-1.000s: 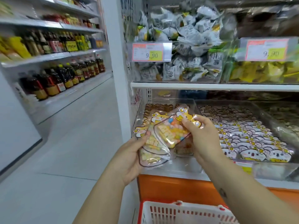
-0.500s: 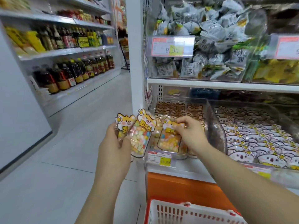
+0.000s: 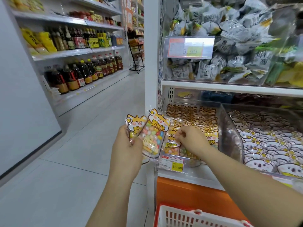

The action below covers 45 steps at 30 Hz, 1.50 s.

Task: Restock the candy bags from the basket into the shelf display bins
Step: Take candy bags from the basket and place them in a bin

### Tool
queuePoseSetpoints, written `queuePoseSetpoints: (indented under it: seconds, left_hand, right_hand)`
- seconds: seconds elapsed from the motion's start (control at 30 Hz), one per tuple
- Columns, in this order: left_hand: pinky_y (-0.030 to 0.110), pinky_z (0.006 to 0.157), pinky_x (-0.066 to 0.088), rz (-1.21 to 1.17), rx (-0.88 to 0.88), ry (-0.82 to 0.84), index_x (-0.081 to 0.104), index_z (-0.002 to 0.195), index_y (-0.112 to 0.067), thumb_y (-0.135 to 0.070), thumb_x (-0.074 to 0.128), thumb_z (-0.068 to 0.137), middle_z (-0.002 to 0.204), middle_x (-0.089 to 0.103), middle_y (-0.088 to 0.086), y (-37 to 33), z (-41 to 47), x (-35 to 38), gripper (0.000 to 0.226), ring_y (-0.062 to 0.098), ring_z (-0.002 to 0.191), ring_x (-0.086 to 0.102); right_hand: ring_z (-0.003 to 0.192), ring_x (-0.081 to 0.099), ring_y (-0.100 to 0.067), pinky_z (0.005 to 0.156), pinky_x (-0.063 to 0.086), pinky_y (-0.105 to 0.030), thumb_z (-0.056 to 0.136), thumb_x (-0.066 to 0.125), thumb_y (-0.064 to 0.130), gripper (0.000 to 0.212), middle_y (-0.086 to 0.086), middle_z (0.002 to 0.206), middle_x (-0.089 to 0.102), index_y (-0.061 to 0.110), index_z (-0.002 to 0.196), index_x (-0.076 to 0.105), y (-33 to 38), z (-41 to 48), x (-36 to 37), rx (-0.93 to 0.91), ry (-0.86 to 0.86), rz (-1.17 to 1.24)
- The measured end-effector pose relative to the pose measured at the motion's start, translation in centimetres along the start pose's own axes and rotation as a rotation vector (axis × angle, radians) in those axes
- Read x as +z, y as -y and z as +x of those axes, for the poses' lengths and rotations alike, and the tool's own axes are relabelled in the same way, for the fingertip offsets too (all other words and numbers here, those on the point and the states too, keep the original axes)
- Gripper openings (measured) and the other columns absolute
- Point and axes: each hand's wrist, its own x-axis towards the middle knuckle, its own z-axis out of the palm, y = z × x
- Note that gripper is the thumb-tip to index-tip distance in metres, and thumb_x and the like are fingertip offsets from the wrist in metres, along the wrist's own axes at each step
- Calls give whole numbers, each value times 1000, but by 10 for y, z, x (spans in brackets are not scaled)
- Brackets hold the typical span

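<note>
The person stands at the end of the shelving with the left hand [image 3: 126,145] raised in front of the shelf post, its fingers curled round the lower halves of two candy bags [image 3: 153,136]. These are clear pouches of pastel sweets topped with a yellow cartoon cat, fanned so that one overlaps the other. The right hand [image 3: 191,140] reaches over the front wall of the clear display bin [image 3: 229,136] on the lower shelf. Its fingers are bent, and they seem to pinch the top edge of the front bag [image 3: 171,144], which stands upright against the bin's front – the exact contact is hard to make out. Behind it, more of the same cat bags stand in rows running to the back of the bin. A price tag [image 3: 172,164] reading 16.80 hangs on the bin's front, just below the right wrist. The next bin [image 3: 270,145] to the right is packed with white pouches. Low in view – below the forearms – sits the basket [image 3: 188,217], white with a red rim, and I cannot see what is in it. On the shelf above, grey-and-white packets [image 3: 221,46] are heaped in another clear bin, and oil bottles [image 3: 85,71] line the shelves across the aisle.
</note>
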Motion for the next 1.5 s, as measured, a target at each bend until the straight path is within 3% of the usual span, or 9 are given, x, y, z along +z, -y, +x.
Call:
queuePoseSetpoints:
  seconds: [0.17, 0.37, 0.53, 0.7, 0.87, 1.03, 1.2, 1.33, 1.5]
  left_hand:
    - [6, 57, 48, -37, -35, 72, 57, 121, -25, -7, 52, 100, 111, 69, -12, 1, -7, 12, 27, 1, 94, 67]
    - [18, 70, 57, -133, -113, 193, 59, 121, -30, -9, 53, 101, 109, 72, -12, 2, -15, 42, 29, 3, 95, 70]
    - [32, 84, 60, -186, -138, 194, 62, 117, -31, -17, 55, 101, 107, 73, -11, -1, -16, 69, 23, 9, 99, 71]
    - [24, 79, 51, -50, -6, 70, 61, 119, -25, -12, 50, 100, 109, 71, -7, 2, -8, 70, 25, 10, 99, 66]
    - [11, 67, 45, 7, 25, 93, 61, 117, -24, -11, 50, 100, 106, 69, -11, 3, -9, 72, 24, 4, 97, 64]
    - [14, 68, 47, 6, -16, 123, 61, 115, -23, -12, 52, 101, 106, 70, -10, 6, -7, 74, 20, 5, 97, 66]
    - [24, 76, 55, -50, -111, 165, 64, 116, -20, -12, 53, 100, 106, 72, -5, 4, -6, 72, 21, 13, 99, 68]
    - [32, 81, 59, -84, -152, 216, 67, 111, -25, -13, 57, 100, 101, 74, -4, 7, -6, 74, 20, 13, 94, 70]
    - [28, 75, 60, -181, -137, 324, 67, 115, -23, -11, 59, 99, 99, 76, -3, 5, -11, 80, 21, 8, 87, 72]
  right_hand:
    - [91, 65, -9, 75, 52, -25, 96, 62, 30, 24, 9, 109, 68, 26, 120, 64, -16, -10, -16, -34, 74, 182]
    - [88, 68, -22, 74, 56, -34, 86, 64, 46, 46, -7, 105, 71, 14, 120, 63, -8, -36, -82, 215, 310, 1035]
    - [90, 70, -28, 83, 59, -44, 82, 74, 0, 26, -11, 96, 75, 10, 104, 64, -15, -37, -109, 68, 251, 755]
    - [81, 62, -12, 76, 52, -32, 84, 77, 14, 26, -2, 102, 69, 22, 105, 64, -50, -28, -126, 15, -49, 262]
    - [106, 62, -20, 91, 47, -34, 88, 69, 26, 28, 2, 119, 67, 28, 115, 63, -50, -26, -102, -84, 217, -381]
    - [103, 66, -21, 107, 29, -44, 90, 53, 12, 29, 2, 106, 73, 26, 114, 63, -48, -21, -68, -104, 107, -889]
    - [111, 59, -25, 110, 23, -46, 90, 57, 17, 32, -1, 113, 69, 21, 121, 58, -40, -23, -64, -48, 56, -1013]
    - [123, 52, -23, 108, 29, -46, 92, 61, 36, 46, 0, 130, 59, 25, 134, 49, -33, -32, -73, -96, -50, -797]
    - [84, 68, -8, 80, 53, -29, 89, 70, 42, 40, 8, 93, 71, 28, 124, 58, 2, -47, -96, -38, 239, 452]
